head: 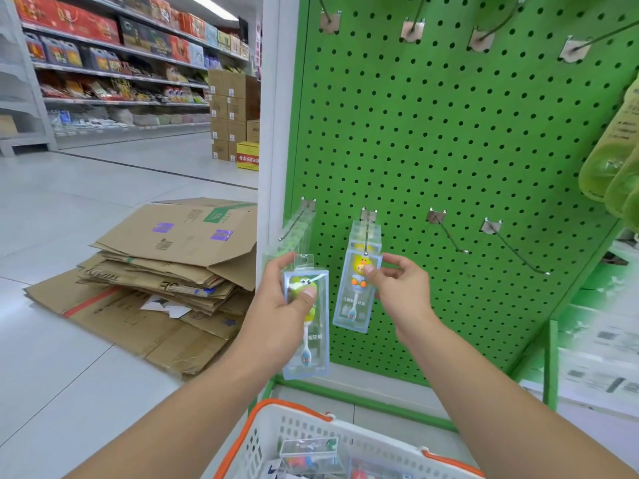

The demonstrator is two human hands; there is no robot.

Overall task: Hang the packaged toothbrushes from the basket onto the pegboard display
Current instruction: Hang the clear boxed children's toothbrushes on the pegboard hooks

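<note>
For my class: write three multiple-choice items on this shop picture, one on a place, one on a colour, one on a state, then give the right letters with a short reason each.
1. Where is the white basket?
A. below the pegboard, at the picture's bottom
B. on a shelf
C. on the flattened cardboard

2. What colour is the pegboard?
A. blue
B. green
C. red

3. What is the left hand doing?
A. resting open
B. pressing the pegboard
C. holding a green-figure toothbrush pack

Answers: 1 A, it sits low beneath both arms. 2 B, the perforated panel is green. 3 C, thumb and fingers grip the pack, while the right hand pinches the duck-figure toothbrush pack at a hook.
</note>
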